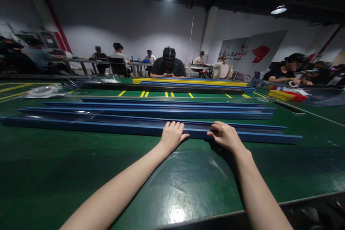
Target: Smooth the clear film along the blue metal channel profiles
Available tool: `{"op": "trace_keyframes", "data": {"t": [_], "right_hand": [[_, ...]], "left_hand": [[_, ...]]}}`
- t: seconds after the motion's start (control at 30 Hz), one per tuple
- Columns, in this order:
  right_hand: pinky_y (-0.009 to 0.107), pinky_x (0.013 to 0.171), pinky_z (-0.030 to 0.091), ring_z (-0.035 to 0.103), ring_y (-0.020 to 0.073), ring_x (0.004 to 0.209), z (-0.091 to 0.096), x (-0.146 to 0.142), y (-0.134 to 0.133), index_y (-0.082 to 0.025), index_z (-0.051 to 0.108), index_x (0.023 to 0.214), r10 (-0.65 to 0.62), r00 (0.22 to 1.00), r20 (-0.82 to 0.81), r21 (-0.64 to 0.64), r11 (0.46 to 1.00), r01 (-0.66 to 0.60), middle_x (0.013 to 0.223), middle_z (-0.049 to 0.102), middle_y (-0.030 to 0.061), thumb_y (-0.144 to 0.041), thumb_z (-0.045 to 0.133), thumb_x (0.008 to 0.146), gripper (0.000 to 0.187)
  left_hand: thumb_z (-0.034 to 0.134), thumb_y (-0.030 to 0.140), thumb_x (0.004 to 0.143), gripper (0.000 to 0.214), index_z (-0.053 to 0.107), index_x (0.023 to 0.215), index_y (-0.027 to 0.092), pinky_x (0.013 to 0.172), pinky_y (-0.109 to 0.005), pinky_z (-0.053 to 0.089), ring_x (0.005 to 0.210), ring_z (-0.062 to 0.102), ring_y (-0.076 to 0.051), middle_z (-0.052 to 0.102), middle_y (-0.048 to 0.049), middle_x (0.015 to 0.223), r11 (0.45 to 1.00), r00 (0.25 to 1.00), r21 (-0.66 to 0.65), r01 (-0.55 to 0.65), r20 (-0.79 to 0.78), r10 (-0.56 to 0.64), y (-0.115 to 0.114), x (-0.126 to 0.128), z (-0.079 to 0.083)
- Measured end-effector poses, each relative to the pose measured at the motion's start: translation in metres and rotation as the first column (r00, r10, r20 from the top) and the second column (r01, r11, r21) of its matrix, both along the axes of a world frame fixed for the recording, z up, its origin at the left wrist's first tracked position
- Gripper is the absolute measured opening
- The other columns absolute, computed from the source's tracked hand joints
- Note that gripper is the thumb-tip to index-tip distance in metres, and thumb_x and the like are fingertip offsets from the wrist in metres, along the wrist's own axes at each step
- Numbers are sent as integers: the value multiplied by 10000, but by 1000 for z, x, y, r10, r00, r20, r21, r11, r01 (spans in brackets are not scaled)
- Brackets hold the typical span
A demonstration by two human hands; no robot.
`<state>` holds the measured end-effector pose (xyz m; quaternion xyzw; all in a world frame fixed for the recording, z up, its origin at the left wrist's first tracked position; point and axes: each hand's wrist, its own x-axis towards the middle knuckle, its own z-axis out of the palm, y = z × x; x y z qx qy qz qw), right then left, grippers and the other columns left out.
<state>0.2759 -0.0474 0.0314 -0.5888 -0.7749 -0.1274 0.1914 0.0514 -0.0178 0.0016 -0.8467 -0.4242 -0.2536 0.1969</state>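
Note:
Several long blue channel-shaped strips (pixel 107 128) lie side by side across the green table (pixel 54 172). My left hand (pixel 171 136) rests on the nearest strip, its fingers curled over the near edge and thumb below. Close to the right of it, my right hand (pixel 224 134) grips the same strip, fingers bent over its top edge. Both forearms reach out from the bottom of the view. Further blue strips (pixel 172 109) lie just beyond the hands.
Farther back lie yellow, blue and dark strips (pixel 188 83). Clear plastic wrapping (pixel 44 91) sits at far left, a yellow and red box (pixel 286 95) at far right. A person (pixel 168 65) sits opposite; several other people sit at tables behind and at the sides.

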Motion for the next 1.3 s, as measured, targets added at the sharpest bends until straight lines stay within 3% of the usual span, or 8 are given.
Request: {"op": "trace_keyframes", "data": {"t": [0.3, 0.5, 0.67, 0.93, 1.3], "right_hand": [[226, 555, 311, 509, 144, 696, -3, 4, 0, -205, 532, 683, -4, 1000, -12, 13, 1000, 4, 729, 565, 12, -365, 493, 740, 175], [234, 583, 323, 510, 154, 719, -6, -21, 4, -201, 524, 734, 80, 997, 8, 30, 996, -80, 750, 564, 25, -432, 452, 788, 248], [233, 586, 317, 498, 150, 731, -6, -31, 6, -199, 510, 734, 117, 993, 17, 34, 993, -117, 756, 554, 29, -367, 447, 810, 195], [226, 541, 285, 480, 136, 659, 2, -26, 5, -200, 488, 668, 86, 996, 0, 1, 996, -86, 719, 543, 24, -326, 459, 787, 176], [224, 539, 292, 485, 137, 661, -2, 0, 1, -201, 487, 645, -9, 999, -30, -1, 1000, 9, 700, 544, 11, -375, 479, 740, 198]], "left_hand": [[483, 521, 766, 386, 553, 851, 151, 691, -333, 308, 799, 511, -220, 602, -70, 821, 999, 999, -21, -47, 5, 47, 1, 2, -1], [478, 526, 767, 388, 550, 833, 150, 691, -331, 310, 799, 510, -215, 599, -66, 818, 999, 999, -12, -47, 3, 47, 1, 2, -1], [474, 521, 771, 385, 549, 836, 149, 688, -332, 310, 801, 510, -218, 598, -68, 817, 999, 999, -13, -43, -1, 43, 2, 2, -2], [479, 509, 774, 379, 545, 894, 155, 706, -335, 311, 820, 512, -220, 597, -74, 850, 999, 1000, -26, -21, 22, 21, 0, 1, 0], [509, 518, 748, 392, 543, 887, 153, 721, -343, 311, 844, 499, -227, 591, -75, 869, 1000, 1000, -13, -5, 0, 5, 0, 1, 1]]}}
